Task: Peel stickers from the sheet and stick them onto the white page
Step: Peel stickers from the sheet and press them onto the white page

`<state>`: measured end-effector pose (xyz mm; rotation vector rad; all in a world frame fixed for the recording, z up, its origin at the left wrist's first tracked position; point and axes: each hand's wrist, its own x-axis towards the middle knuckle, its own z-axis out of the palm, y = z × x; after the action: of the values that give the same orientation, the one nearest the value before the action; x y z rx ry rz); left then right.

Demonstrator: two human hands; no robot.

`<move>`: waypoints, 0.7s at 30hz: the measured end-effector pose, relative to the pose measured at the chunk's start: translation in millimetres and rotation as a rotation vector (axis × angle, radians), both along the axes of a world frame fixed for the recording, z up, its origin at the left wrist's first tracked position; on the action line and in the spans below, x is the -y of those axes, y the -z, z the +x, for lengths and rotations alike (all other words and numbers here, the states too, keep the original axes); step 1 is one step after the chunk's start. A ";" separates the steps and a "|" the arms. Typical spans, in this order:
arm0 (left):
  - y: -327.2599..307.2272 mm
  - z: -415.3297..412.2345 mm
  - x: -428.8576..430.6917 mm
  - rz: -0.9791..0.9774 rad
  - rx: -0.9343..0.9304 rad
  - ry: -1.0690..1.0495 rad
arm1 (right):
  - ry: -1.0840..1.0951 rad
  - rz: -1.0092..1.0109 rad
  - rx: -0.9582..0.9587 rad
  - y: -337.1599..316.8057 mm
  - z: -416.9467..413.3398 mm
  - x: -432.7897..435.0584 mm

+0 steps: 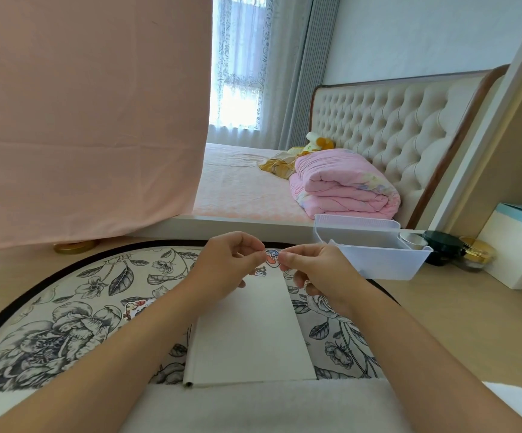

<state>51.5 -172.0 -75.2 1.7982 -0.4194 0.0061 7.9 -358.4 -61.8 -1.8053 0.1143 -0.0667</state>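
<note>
Sticker, centre frame: pinched between my left hand and right hand fingers; may curl, tearing.

The hands cover most of a small sticker, perhaps a cartoon face.

Single head-worn wide-angle view, looking forward and down from close above worktop. Hands, forearms and white page fill lower frame at close range; bed and window lie farther ahead. Edges distorted.
</note>
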 end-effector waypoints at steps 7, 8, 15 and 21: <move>7.3 4.3 -0.2 0.122 0.120 -0.006 | 0.073 -0.229 0.147 0.6 0.8 -4.2; 7.5 4.2 0.1 0.155 0.154 -0.012 | 0.083 -0.279 0.180 0.7 1.5 -5.2; 4.7 3.6 -3.9 0.257 0.242 -0.007 | 0.081 -0.426 0.294 1.6 2.8 -5.0; 4.4 3.3 -2.8 0.199 0.239 -0.011 | 0.015 -0.477 0.242 1.8 4.7 -2.3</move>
<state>54.8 -169.2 -79.5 2.0038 -0.5969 0.1948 12.5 -356.1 -63.5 -2.2549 -0.0683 -0.3467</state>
